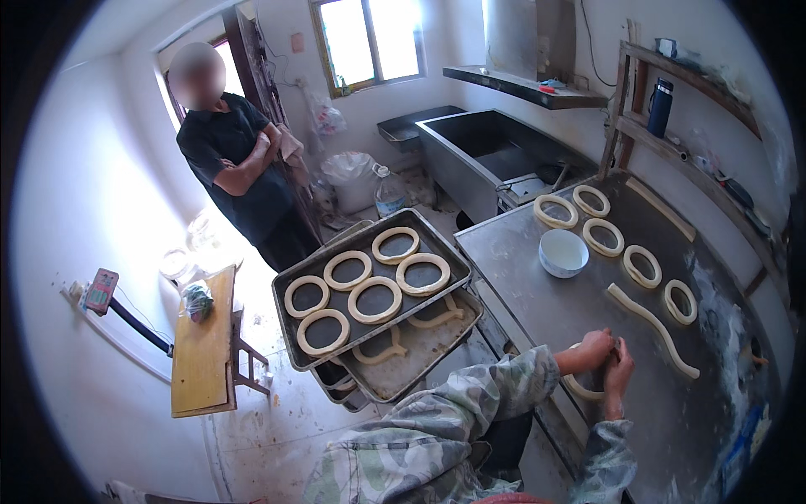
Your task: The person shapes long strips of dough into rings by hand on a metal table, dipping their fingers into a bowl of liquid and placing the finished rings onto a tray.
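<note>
My left hand [585, 353] and my right hand [619, 375] meet over the near edge of the metal worktable [533, 281]. Both have their fingers closed at the far side of a dough ring [581, 390]; the part of it between them is hidden. To the right of my hands lies a loose, slightly curved dough rope [653, 331]. Farther back are several finished dough rings [604, 237], and a white bowl [563, 254] with a blue pattern stands beside them.
Left of the worktable, a dark tray [288, 336] with several dough rings rests over another tray [411, 382] holding dough pieces. A person [235, 168] stands behind with folded arms. A wooden bench [201, 370] is at the left, a shelf [672, 151] at the right wall.
</note>
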`<action>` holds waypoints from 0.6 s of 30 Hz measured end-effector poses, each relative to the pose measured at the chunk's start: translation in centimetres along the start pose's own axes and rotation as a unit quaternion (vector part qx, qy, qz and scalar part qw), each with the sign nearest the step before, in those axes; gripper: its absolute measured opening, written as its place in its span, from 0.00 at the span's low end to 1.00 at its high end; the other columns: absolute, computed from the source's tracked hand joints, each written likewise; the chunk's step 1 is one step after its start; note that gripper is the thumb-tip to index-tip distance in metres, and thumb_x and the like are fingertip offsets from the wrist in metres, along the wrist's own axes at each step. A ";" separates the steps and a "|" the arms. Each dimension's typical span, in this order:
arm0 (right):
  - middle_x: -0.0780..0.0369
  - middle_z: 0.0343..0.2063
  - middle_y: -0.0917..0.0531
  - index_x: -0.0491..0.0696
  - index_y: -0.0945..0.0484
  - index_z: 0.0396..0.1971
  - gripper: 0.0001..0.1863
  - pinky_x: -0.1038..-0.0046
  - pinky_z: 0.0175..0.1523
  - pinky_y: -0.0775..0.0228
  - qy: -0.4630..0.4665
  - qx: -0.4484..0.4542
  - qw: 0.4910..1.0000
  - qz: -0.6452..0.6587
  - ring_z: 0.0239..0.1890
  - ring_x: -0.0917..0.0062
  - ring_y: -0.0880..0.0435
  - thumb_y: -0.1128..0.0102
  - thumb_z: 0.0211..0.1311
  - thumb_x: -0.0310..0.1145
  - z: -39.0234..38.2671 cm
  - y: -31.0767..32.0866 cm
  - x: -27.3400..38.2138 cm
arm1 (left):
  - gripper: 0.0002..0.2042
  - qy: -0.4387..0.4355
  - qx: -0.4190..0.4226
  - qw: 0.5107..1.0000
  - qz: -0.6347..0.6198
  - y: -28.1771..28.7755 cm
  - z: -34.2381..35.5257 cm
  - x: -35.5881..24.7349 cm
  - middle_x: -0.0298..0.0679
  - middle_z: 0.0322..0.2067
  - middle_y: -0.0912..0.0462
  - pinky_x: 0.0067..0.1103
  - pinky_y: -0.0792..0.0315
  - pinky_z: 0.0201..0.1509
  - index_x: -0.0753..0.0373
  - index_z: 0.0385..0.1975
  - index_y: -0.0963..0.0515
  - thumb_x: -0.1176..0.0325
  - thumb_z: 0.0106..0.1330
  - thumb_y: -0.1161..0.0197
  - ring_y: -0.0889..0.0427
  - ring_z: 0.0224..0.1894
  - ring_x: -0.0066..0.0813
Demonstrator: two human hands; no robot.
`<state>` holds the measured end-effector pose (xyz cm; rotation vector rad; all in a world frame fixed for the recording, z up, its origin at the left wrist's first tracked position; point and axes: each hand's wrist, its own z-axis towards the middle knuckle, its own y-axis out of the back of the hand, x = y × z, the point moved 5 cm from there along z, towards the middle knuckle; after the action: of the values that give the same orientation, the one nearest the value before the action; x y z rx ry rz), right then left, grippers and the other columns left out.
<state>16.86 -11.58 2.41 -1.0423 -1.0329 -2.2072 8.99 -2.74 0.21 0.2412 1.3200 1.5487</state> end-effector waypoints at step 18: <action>0.51 0.38 0.14 0.50 0.22 0.53 0.21 0.57 0.42 0.23 0.073 0.086 0.985 -0.127 0.41 0.50 0.15 0.33 0.59 0.35 -0.4 1.7 0.6 | 0.08 0.071 0.141 0.987 -0.027 0.1 2.8 -0.8 0.44 0.31 0.12 0.36 0.19 0.42 0.55 0.27 0.12 0.64 0.48 0.27 0.12 0.37 0.46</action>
<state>17.51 -13.02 3.42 -0.6938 -1.3226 -2.3029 11.21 -1.66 1.72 0.2736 1.6455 1.3513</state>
